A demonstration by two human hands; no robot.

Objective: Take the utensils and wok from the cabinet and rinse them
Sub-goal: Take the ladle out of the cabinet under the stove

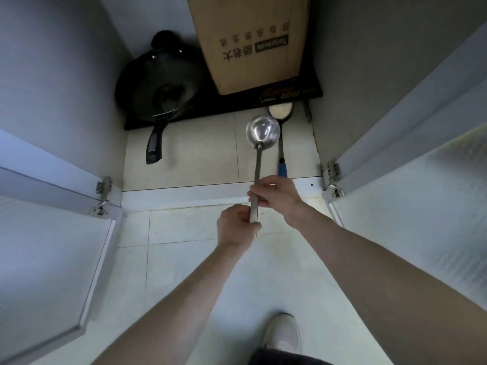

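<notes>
A steel ladle (262,133) is lifted above the cabinet's tiled floor, bowl pointing inward. My left hand (237,226) grips the end of its handle, and my right hand (276,193) pinches the handle higher up. A spatula (281,114) with a blue grip lies on the cabinet floor just right of the ladle. A black wok (160,88) leans at the back left of the cabinet, its black handle pointing towards me.
A tall cardboard box (253,40) stands on a black induction hob (290,94) at the cabinet's back. Both cabinet doors, the left door (52,246) and the right door (421,206), swing open beside my arms. My shoe (283,333) is on the tiled floor.
</notes>
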